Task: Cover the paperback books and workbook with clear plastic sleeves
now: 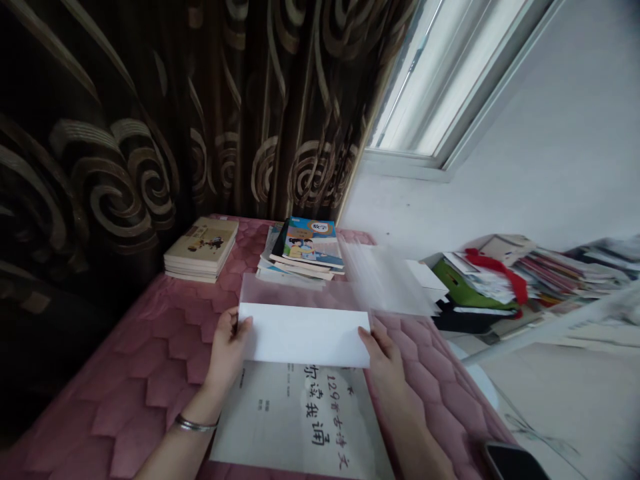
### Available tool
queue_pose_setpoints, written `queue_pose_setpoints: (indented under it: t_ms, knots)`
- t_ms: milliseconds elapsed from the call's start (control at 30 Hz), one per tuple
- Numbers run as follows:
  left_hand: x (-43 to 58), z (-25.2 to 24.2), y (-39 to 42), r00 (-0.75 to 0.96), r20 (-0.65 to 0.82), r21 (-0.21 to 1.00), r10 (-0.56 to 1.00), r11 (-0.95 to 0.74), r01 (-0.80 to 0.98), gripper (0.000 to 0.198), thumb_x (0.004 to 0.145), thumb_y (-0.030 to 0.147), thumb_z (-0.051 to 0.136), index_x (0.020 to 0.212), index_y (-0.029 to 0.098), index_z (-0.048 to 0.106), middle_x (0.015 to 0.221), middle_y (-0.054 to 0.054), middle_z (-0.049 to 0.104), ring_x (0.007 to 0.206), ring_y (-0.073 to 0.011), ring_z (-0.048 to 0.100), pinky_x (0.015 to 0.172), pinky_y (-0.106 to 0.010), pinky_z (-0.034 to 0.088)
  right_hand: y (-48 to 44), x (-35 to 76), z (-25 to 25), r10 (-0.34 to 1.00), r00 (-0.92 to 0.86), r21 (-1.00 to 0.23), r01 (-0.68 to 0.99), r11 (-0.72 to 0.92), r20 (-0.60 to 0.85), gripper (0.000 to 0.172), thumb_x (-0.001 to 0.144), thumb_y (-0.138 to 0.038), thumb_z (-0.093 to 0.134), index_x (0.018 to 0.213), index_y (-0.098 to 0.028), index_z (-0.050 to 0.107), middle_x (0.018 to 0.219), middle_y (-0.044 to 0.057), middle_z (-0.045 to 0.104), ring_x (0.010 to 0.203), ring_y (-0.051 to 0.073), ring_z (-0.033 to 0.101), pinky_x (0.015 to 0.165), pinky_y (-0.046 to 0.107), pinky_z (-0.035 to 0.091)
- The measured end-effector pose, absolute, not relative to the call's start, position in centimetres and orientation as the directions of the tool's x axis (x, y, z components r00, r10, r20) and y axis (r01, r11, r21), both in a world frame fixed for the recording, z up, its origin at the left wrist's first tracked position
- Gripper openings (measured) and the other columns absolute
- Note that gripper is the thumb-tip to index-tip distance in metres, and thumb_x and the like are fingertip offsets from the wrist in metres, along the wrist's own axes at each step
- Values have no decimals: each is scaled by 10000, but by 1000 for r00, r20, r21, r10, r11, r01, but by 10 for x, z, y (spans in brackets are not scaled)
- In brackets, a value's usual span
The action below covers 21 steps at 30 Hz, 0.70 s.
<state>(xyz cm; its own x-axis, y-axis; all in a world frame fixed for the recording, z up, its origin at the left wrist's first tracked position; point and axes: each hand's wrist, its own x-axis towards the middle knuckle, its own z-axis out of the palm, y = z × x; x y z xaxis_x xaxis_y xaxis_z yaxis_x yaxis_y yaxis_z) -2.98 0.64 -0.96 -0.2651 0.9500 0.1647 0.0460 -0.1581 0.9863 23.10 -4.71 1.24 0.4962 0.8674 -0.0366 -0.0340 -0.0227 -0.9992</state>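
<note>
Between my two hands is a clear plastic sheet (300, 290) with a wide white strip (305, 337) along its near side. My left hand (233, 340) pinches the left end of it, thumb on top. At the other end my right hand (381, 347) grips it the same way. Just below the strip lies a pale book (280, 420) with large handwritten-style Chinese characters, turned sideways to me. The strip covers its far edge. Right of the sheet, a pile of clear plastic sheets (390, 277) rests on the pink quilted surface.
A stack of tan books (203, 243) stands at the far left of the pink quilted cover (165, 353). Colourful books (313, 243) are piled at the back middle. Papers and a green folder (457, 287) crowd the right. A dark phone-like object (515, 461) sits at the lower right.
</note>
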Motion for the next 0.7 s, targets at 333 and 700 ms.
queue_pose_setpoints:
  t_ms: [333,700]
  knots:
    - [-29,-9,4,-271,114,990,956,-131,-46,409,707,479,665,962,175,567,916,-60,676,808,-179,615,695,-274,461,-38,243,-6,873,487,-997,67,-31,6,348,708,-539,664,737,-194,631,648,7,601,598,175,517,499,280,394]
    - [-27,-8,4,-295,146,988,944,-154,-3,321,708,421,637,915,195,543,822,-16,651,741,-154,589,665,-256,454,-44,239,8,913,408,-999,29,-30,-15,323,710,-516,651,788,-203,644,683,25,636,587,186,537,498,282,414]
